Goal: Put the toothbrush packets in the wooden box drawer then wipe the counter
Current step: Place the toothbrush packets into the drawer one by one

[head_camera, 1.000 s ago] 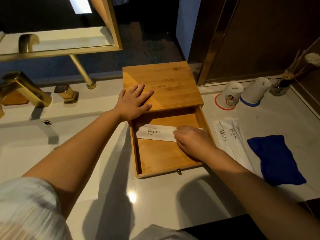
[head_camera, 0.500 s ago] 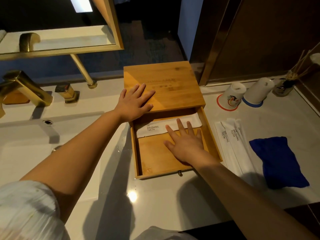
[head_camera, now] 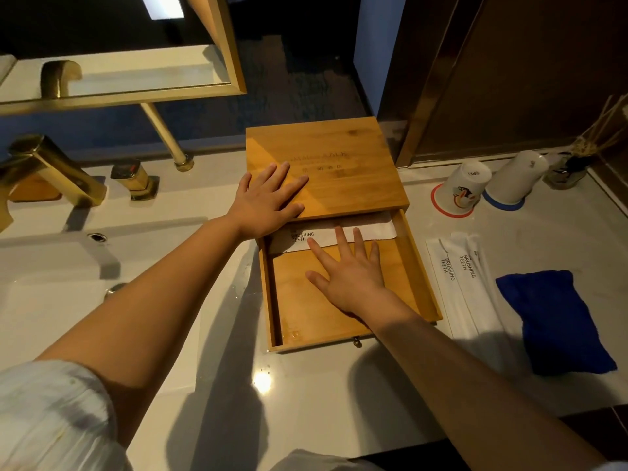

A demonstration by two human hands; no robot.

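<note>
My right hand (head_camera: pixel 350 277) lies flat and open, palm down, inside the pulled-out drawer (head_camera: pixel 343 321), fingers spread and holding nothing; my fingertips (head_camera: pixel 339 232) touch the near edge of a white toothbrush packet (head_camera: pixel 377 229) that lies crosswise at the back of the drawer, printed "BRUSHING TEETH". My left hand (head_camera: pixel 266 202) is also open and flat, pressed on the front left corner of the wooden box (head_camera: pixel 343 164), gripping nothing. The box sits on a pale counter (head_camera: pixel 306 396). Just right of the drawer, more toothbrush packets (head_camera: pixel 458 283) lie side by side on the counter, lengthwise. Right of them lies a crumpled blue cloth (head_camera: pixel 557 321). Behind the packets, two white cups (head_camera: pixel 469 185) stand upside down on round coasters. To my left is a white sink (head_camera: pixel 51 294) with a gold tap (head_camera: pixel 54 168).
</note>
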